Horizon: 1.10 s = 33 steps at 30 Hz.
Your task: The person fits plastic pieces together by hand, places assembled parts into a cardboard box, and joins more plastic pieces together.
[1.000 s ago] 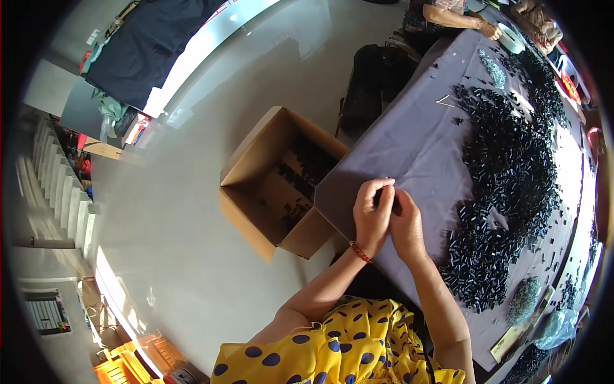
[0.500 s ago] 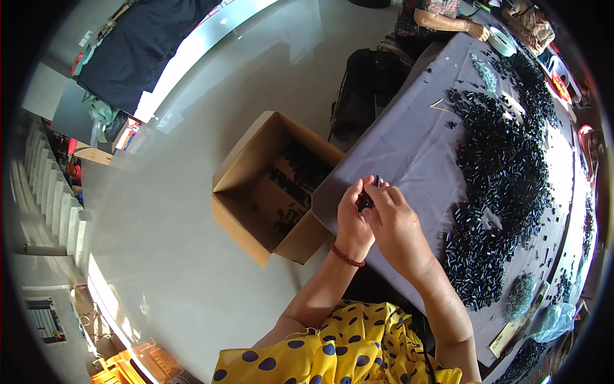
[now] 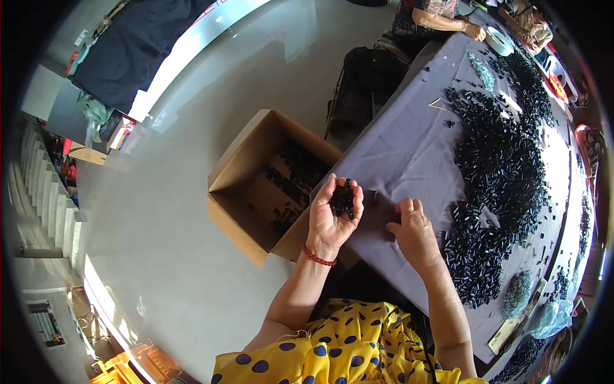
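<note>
The left hand (image 3: 326, 224) is turned palm up near the table corner, its fingers curled into a cup around a clump of small black pieces (image 3: 343, 200); the fingers cover part of the clump, so their number cannot be told. The right hand (image 3: 417, 235) is palm down over the grey cloth (image 3: 409, 153), thumb spread away from loosely bent fingers — its underside is hidden, and whether anything is tucked there cannot be seen. To its right, a broad black heap (image 3: 499, 173) of the same sort of bits spreads out, its far side washed out by glare. Left of the table stands an open cardboard box (image 3: 240, 214); the left hand and the table edge hide part of it, and the dark bits (image 3: 307, 163) inside blur together in shadow. At the top, a co-worker's hand (image 3: 474, 31) rests beside a pale roll (image 3: 499, 41), the person's head cut off.
</note>
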Each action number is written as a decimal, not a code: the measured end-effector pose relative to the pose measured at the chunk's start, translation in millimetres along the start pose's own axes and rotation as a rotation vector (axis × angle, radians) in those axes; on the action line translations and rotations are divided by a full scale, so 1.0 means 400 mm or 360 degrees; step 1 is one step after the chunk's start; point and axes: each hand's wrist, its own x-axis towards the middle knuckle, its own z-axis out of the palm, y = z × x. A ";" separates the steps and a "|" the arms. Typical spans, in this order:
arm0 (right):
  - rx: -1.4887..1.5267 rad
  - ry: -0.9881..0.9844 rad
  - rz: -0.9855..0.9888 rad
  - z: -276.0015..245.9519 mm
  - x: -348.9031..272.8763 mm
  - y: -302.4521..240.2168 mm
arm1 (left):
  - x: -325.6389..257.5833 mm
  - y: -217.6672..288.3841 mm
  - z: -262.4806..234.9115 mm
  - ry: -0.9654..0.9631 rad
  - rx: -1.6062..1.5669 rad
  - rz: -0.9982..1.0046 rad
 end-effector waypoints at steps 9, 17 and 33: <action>0.0543 0.0344 -0.0210 0.050 0.086 -0.059 | -0.061 0.008 0.000 0.0113 0.0078 0.0042; 0.0232 0.0004 -0.0013 0.046 0.119 -0.104 | -0.115 0.001 0.000 0.0135 0.0022 0.0083; 0.0259 -0.0019 -0.0032 0.052 0.089 -0.078 | -0.238 0.016 -0.042 0.0353 -0.0034 -0.0132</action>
